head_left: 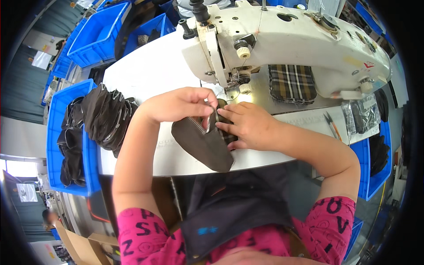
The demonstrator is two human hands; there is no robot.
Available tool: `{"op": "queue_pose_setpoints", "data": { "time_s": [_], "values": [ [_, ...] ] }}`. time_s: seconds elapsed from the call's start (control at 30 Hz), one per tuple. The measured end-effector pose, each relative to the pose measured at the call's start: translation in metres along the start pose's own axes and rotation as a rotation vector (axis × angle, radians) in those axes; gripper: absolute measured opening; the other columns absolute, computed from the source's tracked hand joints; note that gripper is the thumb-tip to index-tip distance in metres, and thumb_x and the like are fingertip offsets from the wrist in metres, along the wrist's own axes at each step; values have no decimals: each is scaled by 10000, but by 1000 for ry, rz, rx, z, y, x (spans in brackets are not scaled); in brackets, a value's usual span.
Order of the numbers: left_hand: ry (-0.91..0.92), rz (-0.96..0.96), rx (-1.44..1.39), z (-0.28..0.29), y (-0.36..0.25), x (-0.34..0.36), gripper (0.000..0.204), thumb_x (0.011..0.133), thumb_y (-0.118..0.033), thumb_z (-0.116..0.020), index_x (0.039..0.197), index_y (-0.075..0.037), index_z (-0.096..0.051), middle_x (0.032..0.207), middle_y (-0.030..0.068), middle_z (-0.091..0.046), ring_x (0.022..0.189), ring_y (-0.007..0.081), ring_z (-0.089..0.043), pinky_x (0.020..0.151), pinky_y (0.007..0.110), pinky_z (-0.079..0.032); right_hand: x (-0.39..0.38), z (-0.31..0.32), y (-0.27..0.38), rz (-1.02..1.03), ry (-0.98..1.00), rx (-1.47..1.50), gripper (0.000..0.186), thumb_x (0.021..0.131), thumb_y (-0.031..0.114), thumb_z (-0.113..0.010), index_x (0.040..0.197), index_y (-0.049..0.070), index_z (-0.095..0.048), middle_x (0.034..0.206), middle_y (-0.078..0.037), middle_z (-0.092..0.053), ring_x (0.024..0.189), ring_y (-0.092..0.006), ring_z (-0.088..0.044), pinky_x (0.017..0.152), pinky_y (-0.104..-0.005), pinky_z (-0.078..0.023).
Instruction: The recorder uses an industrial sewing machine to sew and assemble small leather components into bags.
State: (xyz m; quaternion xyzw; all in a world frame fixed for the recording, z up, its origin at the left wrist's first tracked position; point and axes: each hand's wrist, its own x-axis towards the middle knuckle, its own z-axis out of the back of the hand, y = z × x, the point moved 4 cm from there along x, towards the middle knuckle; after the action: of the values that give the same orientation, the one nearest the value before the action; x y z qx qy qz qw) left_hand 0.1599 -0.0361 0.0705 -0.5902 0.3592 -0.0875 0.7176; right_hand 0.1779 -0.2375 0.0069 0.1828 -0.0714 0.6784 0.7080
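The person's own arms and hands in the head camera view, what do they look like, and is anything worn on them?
The left hand and right hand are gloveless, with no watch or bracelet visible. Both forearms are bare; bright pink short fabric sleeves, printed with dark letters and thinner outlined motifs, cover the upper arms.

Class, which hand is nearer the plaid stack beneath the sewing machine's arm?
Right. In the picture, the right hand is below and left of the plaid stack; the left hand is farther left.
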Motion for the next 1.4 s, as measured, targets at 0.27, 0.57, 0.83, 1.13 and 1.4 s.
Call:
{"op": "queue_pose_setpoints", "data": {
  "time_s": [0.27, 0.57, 0.83, 1.13, 1.4],
  "values": [
    [-438, 88, 464, 19, 41, 46, 296, 939, -229, -679, 1123, -8, -751, 953, 173, -764, 865, 278, -722, 821, 362, -547, 0, -6, 2, 106, -132, -90, 211, 705, 194, -656, 781, 37, -776, 976, -144, -728, 1097, -311, -623, 884, -398, -471],
    [-561, -51, 535, -2, 32, 32, 122, 952, -106, -692, 1036, -17, -698, 930, 76, -688, 889, 194, -647, 824, 326, -507, -9, 14, 4, 102, -229, -178, 166, 693, 191, -710, 780, 58, -661, 948, -97, -705, 818, -210, -629, 621, -318, -453],
    [-640, -132, 738, -11, 29, 32, 117, 899, -116, -743, 994, -55, -715, 900, 105, -712, 869, 286, -698, 778, 373, -538, -6, 4, 22, 213, -251, -333, 242, 780, 160, -685, 957, -1, -722, 903, -94, -714, 705, -145, -575, 546, -270, -375],
    [-670, -85, 785, -7, 32, 34, 112, 869, -120, -769, 946, -63, -711, 865, 126, -721, 796, 302, -709, 714, 381, -548, -6, 11, 15, 161, -284, -307, 190, 776, 167, -688, 905, 27, -701, 933, -91, -727, 696, -132, -539, 535, -266, -346],
    [-799, -228, 1002, -18, 26, 37, 127, 856, -138, -775, 955, -78, -722, 827, 131, -706, 728, 329, -672, 671, 413, -534, -6, 4, 15, 102, -120, -358, 216, 754, 182, -690, 904, 27, -708, 960, -116, -734, 745, -145, -556, 542, -265, -364]
  ]
}}
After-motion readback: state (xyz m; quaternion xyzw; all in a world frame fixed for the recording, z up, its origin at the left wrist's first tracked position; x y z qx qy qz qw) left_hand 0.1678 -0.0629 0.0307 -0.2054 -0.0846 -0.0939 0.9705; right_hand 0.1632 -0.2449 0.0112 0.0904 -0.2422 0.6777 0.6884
